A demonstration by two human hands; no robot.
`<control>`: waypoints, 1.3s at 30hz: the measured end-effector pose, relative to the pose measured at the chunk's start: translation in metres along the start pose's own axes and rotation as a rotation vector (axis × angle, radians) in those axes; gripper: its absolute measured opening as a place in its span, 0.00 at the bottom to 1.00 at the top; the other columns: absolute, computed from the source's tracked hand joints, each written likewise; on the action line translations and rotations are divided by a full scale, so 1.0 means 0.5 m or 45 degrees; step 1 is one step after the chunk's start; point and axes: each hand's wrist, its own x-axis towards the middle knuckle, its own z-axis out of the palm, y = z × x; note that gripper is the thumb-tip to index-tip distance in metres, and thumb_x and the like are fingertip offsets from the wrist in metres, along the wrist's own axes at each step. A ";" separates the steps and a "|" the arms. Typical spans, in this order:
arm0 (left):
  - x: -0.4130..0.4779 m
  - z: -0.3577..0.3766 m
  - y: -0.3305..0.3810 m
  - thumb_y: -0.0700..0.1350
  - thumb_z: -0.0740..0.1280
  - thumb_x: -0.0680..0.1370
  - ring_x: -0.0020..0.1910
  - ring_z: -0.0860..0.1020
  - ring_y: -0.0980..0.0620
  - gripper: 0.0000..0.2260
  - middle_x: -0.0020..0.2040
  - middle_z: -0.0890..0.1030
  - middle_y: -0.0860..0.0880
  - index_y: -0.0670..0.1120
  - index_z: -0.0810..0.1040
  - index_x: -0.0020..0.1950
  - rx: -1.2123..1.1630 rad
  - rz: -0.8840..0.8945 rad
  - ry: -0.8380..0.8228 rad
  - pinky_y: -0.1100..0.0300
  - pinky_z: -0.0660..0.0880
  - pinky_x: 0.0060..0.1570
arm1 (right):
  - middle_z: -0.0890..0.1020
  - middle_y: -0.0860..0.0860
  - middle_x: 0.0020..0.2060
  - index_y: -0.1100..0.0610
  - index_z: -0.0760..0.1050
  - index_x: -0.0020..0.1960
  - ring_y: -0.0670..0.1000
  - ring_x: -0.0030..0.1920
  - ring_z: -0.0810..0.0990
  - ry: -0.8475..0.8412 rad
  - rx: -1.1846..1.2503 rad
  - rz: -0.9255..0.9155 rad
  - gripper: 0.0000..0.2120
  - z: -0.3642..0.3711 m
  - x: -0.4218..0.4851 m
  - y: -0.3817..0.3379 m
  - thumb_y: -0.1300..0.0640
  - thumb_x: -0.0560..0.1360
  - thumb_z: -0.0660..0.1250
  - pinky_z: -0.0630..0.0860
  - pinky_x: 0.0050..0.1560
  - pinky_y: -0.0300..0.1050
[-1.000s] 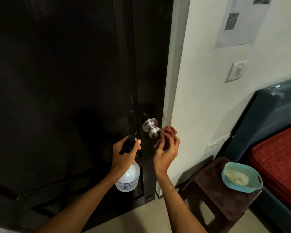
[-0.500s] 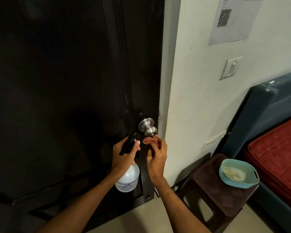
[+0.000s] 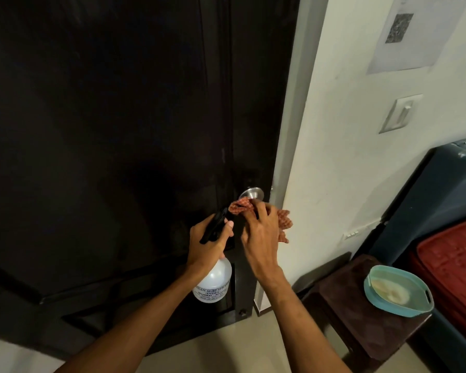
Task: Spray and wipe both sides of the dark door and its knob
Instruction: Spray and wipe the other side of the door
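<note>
Head view, nearest first: our two bare forearms reach up from the bottom edge toward the door's latch side. Our left hand [image 3: 209, 246] grips the neck of a spray bottle [image 3: 213, 281], fingers curled round its black trigger head; the rounded, translucent white plastic body with a printed label hangs below the palm. Just right of it, our right hand [image 3: 261, 235] pinches a crumpled orange checked cloth [image 3: 284, 222], woven and soft, bunched under the fingers and spilling out on the hand's right side. The fingertips press the cloth against the knob [image 3: 252, 193], a round brushed-metal piece whose flared collar shows just above the right hand. The dark door [image 3: 105, 117], smooth and faintly glossy with raised panel mouldings, fills everything left of and above both hands. Right of the right hand runs a matte pale wall [image 3: 334, 157]. Lower right, well apart from the hands, a dark brown square stool [image 3: 361, 313] carries an oval teal plastic tub [image 3: 393, 310] of pale liquid.
</note>
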 end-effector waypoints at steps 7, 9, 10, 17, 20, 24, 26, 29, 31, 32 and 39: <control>-0.009 -0.009 -0.014 0.43 0.72 0.82 0.23 0.74 0.57 0.06 0.40 0.84 0.38 0.43 0.82 0.45 -0.004 -0.036 0.008 0.61 0.72 0.23 | 0.82 0.56 0.58 0.60 0.84 0.59 0.58 0.58 0.78 -0.371 0.263 0.330 0.13 -0.020 0.113 0.084 0.67 0.79 0.64 0.78 0.59 0.54; -0.014 -0.008 -0.017 0.42 0.72 0.82 0.22 0.74 0.58 0.06 0.40 0.85 0.40 0.42 0.82 0.45 -0.008 -0.034 0.011 0.61 0.72 0.23 | 0.85 0.54 0.54 0.60 0.85 0.54 0.54 0.56 0.82 -0.343 0.765 0.681 0.16 -0.022 0.115 0.104 0.70 0.79 0.60 0.80 0.60 0.52; -0.015 -0.007 -0.018 0.42 0.71 0.82 0.22 0.74 0.58 0.06 0.40 0.85 0.41 0.42 0.82 0.46 -0.012 -0.032 0.012 0.61 0.71 0.23 | 0.86 0.53 0.51 0.60 0.85 0.52 0.53 0.55 0.82 -0.325 1.004 0.884 0.17 -0.028 0.107 0.108 0.71 0.78 0.58 0.81 0.58 0.50; -0.030 -0.016 -0.025 0.42 0.72 0.82 0.24 0.78 0.57 0.07 0.41 0.86 0.45 0.46 0.83 0.43 0.020 -0.039 0.039 0.61 0.72 0.23 | 0.81 0.68 0.57 0.63 0.75 0.67 0.61 0.51 0.83 -0.144 2.290 1.839 0.22 -0.027 -0.010 0.065 0.72 0.75 0.58 0.85 0.50 0.57; -0.036 -0.022 -0.029 0.42 0.72 0.82 0.24 0.78 0.56 0.07 0.41 0.86 0.45 0.48 0.83 0.43 0.030 -0.021 0.044 0.61 0.72 0.24 | 0.81 0.69 0.55 0.67 0.71 0.72 0.61 0.49 0.83 0.061 2.452 1.897 0.30 -0.018 -0.024 0.034 0.71 0.69 0.59 0.79 0.57 0.55; -0.037 -0.044 -0.035 0.42 0.72 0.82 0.23 0.77 0.56 0.06 0.40 0.86 0.44 0.49 0.83 0.45 0.020 -0.013 0.057 0.61 0.73 0.24 | 0.81 0.63 0.49 0.63 0.74 0.64 0.55 0.42 0.83 0.206 2.417 1.843 0.17 -0.035 -0.030 0.001 0.70 0.77 0.58 0.84 0.46 0.48; -0.034 -0.053 -0.035 0.42 0.72 0.82 0.23 0.76 0.56 0.07 0.40 0.85 0.42 0.45 0.82 0.43 -0.012 -0.026 0.067 0.61 0.72 0.23 | 0.80 0.62 0.56 0.56 0.75 0.56 0.55 0.50 0.83 0.353 2.060 1.628 0.12 -0.045 -0.035 -0.014 0.69 0.80 0.59 0.82 0.51 0.50; -0.029 -0.069 -0.042 0.42 0.72 0.82 0.23 0.76 0.56 0.08 0.41 0.85 0.43 0.43 0.82 0.43 -0.039 -0.041 0.086 0.61 0.71 0.24 | 0.77 0.54 0.65 0.54 0.77 0.58 0.50 0.63 0.78 0.420 1.255 1.010 0.12 -0.045 -0.010 -0.025 0.68 0.80 0.64 0.78 0.64 0.43; -0.033 -0.081 -0.049 0.43 0.72 0.82 0.23 0.76 0.57 0.07 0.41 0.85 0.43 0.43 0.83 0.45 -0.038 -0.054 0.101 0.61 0.71 0.24 | 0.73 0.52 0.65 0.54 0.78 0.62 0.48 0.64 0.75 0.214 0.709 0.577 0.14 -0.026 0.009 -0.028 0.67 0.79 0.67 0.77 0.65 0.43; -0.033 -0.080 -0.052 0.43 0.72 0.82 0.23 0.76 0.57 0.06 0.41 0.86 0.43 0.44 0.83 0.45 -0.040 -0.055 0.106 0.61 0.71 0.24 | 0.72 0.53 0.66 0.54 0.79 0.64 0.50 0.64 0.73 0.092 0.408 0.382 0.17 -0.015 0.014 -0.025 0.67 0.77 0.68 0.76 0.66 0.48; -0.047 -0.056 -0.061 0.43 0.72 0.82 0.23 0.76 0.56 0.06 0.39 0.86 0.45 0.43 0.83 0.46 -0.049 -0.067 0.091 0.61 0.72 0.24 | 0.73 0.56 0.65 0.57 0.81 0.63 0.58 0.56 0.72 -0.250 -0.223 -0.142 0.26 0.029 -0.071 0.011 0.72 0.67 0.76 0.77 0.51 0.52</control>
